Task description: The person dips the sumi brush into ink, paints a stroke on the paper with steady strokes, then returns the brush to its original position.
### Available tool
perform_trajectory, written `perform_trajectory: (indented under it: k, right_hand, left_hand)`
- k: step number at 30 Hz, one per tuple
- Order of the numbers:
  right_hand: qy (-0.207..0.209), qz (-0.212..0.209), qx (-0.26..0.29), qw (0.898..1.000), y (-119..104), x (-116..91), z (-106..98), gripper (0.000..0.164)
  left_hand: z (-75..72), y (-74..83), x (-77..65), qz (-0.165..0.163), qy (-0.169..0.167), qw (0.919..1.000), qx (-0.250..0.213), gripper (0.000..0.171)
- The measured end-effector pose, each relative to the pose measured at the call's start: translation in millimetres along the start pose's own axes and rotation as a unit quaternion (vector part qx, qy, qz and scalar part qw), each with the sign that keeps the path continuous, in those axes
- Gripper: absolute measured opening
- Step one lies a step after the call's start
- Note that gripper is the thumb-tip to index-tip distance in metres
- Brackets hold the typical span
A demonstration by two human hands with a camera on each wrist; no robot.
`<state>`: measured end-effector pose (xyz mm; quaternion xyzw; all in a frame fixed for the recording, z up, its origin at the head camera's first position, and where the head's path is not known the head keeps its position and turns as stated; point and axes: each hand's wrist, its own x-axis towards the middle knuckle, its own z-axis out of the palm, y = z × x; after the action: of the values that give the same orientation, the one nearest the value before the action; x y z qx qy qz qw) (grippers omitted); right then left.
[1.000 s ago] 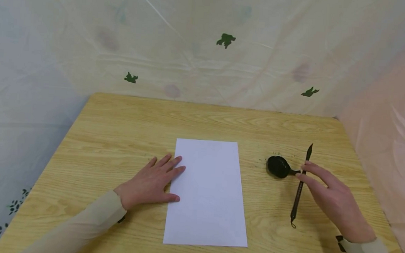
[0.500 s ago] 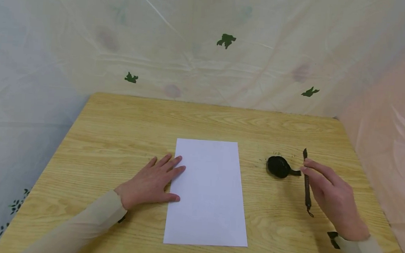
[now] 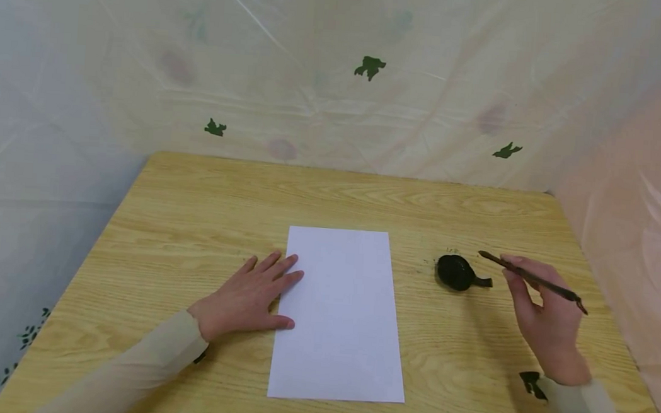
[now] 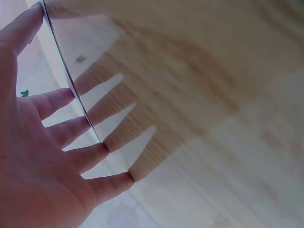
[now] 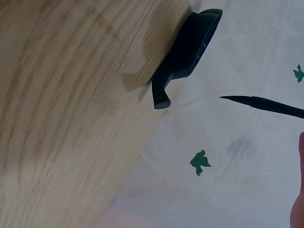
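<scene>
My left hand [image 3: 248, 299] lies flat with spread fingers, its fingertips and thumb on the left edge of a white sheet of paper [image 3: 337, 320]. In the left wrist view the fingertips [image 4: 116, 183] press down along the thin paper edge. My right hand [image 3: 548, 314] pinches a dark writing brush [image 3: 536, 280] between thumb and fingers, off the table. The brush's pointed tip aims left, and its looped end hangs to the right. Just left of the hand sits a black ink dish [image 3: 454, 272] with a short handle. The right wrist view shows the brush tip [image 5: 242, 99] apart from this dish [image 5: 190, 45].
A wood-grain table [image 3: 240, 194] carries everything. Small dark specks lie on it beside the ink dish. Pale sheeting [image 3: 292, 90] printed with green bird shapes hangs behind the table and along both sides.
The brush has turned in my right hand from nearly upright in the head view to slanting, its tip now leftward and its looped end rightward. The left hand and paper stay put.
</scene>
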<state>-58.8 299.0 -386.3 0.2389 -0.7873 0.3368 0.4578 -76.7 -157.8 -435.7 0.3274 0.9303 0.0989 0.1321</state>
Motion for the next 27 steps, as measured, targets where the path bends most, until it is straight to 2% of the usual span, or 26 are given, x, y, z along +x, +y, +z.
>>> perform_trajectory:
  k: [5,7,11,15,22,27]
  right_hand:
    - [-0.023,0.077,-0.007,0.997,1,-3,-3,0.019]
    - [-0.020,0.103,0.002,0.995,3,-5,-2,0.015]
    - [0.000,0.141,0.046,0.989,13,-11,0,0.020]
    - [0.018,0.183,0.110,0.977,23,-19,1,0.024]
    - [0.044,0.226,0.193,0.954,29,-22,3,0.027]
    - [0.050,0.267,0.215,0.938,29,-23,4,0.026]
  left_hand:
    - [0.1,-0.2,0.0,-0.002,0.000,1.0000,-0.001,0.090]
    - [0.2,-0.3,0.1,-0.003,0.000,1.0000,-0.001,0.090]
    - [0.5,-0.2,0.3,-0.002,0.001,1.0000,-0.002,0.090]
    - [0.2,0.4,0.1,0.000,0.003,1.0000,-0.006,0.089]
    - [-0.3,1.0,0.1,-0.002,0.000,1.0000,-0.004,0.089]
    - [0.2,0.9,-0.2,-0.001,0.004,1.0000,-0.006,0.089]
